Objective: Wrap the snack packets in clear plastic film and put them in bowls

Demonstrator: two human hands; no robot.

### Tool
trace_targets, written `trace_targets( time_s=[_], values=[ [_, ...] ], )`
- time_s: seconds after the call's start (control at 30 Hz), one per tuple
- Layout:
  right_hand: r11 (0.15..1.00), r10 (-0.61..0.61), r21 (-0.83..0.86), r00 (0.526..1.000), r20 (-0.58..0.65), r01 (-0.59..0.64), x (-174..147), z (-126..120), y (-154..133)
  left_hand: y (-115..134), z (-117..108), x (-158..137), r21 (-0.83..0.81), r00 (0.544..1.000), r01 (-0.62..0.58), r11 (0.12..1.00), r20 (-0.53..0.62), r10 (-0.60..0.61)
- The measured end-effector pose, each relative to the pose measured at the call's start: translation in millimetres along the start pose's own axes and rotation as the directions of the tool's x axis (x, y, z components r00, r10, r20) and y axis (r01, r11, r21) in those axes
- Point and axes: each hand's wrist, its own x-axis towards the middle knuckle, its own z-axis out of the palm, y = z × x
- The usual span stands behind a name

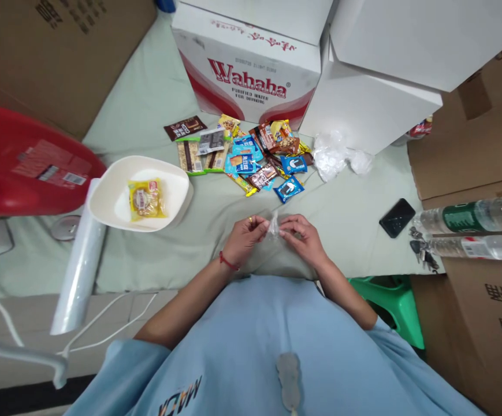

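Between my two hands is a small clear plastic bag [274, 226], crumpled and see-through. The fingertips of my left hand [247, 236] pinch its left side, and a red cord bracelet circles that wrist. On the other side, the fingers of my right hand [301, 236] pinch its right edge. Just beyond my hands lies a loose pile of wrapped snacks, among them a blue packet [289, 189] and a brown packet [263, 175]. A yellow-wrapped snack [147, 199] sits in a cream plastic bowl [181, 202] to the left.
Crumpled clear bags [331, 156] lie by the white Wahaha box [251, 69] at the back. A phone [397, 218], keys [424, 251] and bottles [484, 216] are at right. A plastic film roll [77, 260] overhangs the left front edge near a red container [29, 156].
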Motion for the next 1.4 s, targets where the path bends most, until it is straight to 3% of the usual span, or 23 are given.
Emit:
trace_targets(
  time_s=[0.1,0.27,0.4,0.5,0.57,0.63,0.7,0.8,0.87,1.0,1.1,1.27,1.33,1.4],
  values=[
    [0.969,0.131,0.211,0.991,0.007,-0.130,9,-4,4,1,-12,1,-0.025,1.000,-0.006,1.000,0.027,0.007],
    [0.737,0.443,0.558,0.896,0.026,-0.381,13,-16,9,-5,-30,-2,-0.155,0.999,-0.005,0.988,0.050,0.012],
    [0.653,0.539,0.613,0.842,0.037,-0.445,14,-13,8,-15,-33,-4,-0.202,0.999,0.032,0.979,0.031,-0.027],
    [0.639,0.569,0.629,0.822,0.000,-0.442,16,-8,8,-17,-39,-9,-0.062,0.985,-0.155,0.986,-0.088,0.149],
    [0.627,0.586,0.643,0.810,-0.018,-0.440,17,-7,10,-13,-43,-14,0.133,0.918,-0.387,0.912,-0.039,0.395],
    [0.611,0.601,0.653,0.799,-0.015,-0.447,18,-7,11,-8,-44,-19,0.306,0.819,-0.572,0.761,0.151,0.554],
    [0.602,0.609,0.654,0.793,-0.004,-0.459,19,-7,14,-5,-38,-21,0.460,0.759,-0.649,0.606,0.337,0.558],
    [0.601,0.612,0.650,0.791,-0.002,-0.464,21,-9,19,-11,-26,-15,0.644,0.784,-0.612,0.459,0.418,0.460],
    [0.600,0.617,0.659,0.787,-0.019,-0.454,21,-11,21,-19,-21,-9,0.678,0.834,-0.540,0.498,0.352,0.425],
    [0.603,0.615,0.671,0.787,-0.047,-0.431,14,-14,20,-27,-21,-2,0.617,0.919,-0.370,0.695,0.130,0.373],
    [0.680,0.568,0.587,0.822,-0.043,-0.440,4,-6,14,-23,-18,-2,0.605,0.944,-0.300,0.738,0.077,0.320],
    [0.915,0.371,0.183,0.928,-0.031,-0.360,0,22,14,-17,-5,-7,0.567,0.961,-0.268,0.779,0.099,0.259],
    [0.925,0.355,0.158,0.934,-0.040,-0.345,3,25,18,-18,-6,-8,0.483,0.982,-0.182,0.857,0.044,0.184],
    [0.898,0.390,0.240,0.920,-0.047,-0.369,6,20,22,-20,-10,-8,0.342,0.996,-0.064,0.937,-0.039,0.082]
  ],
)
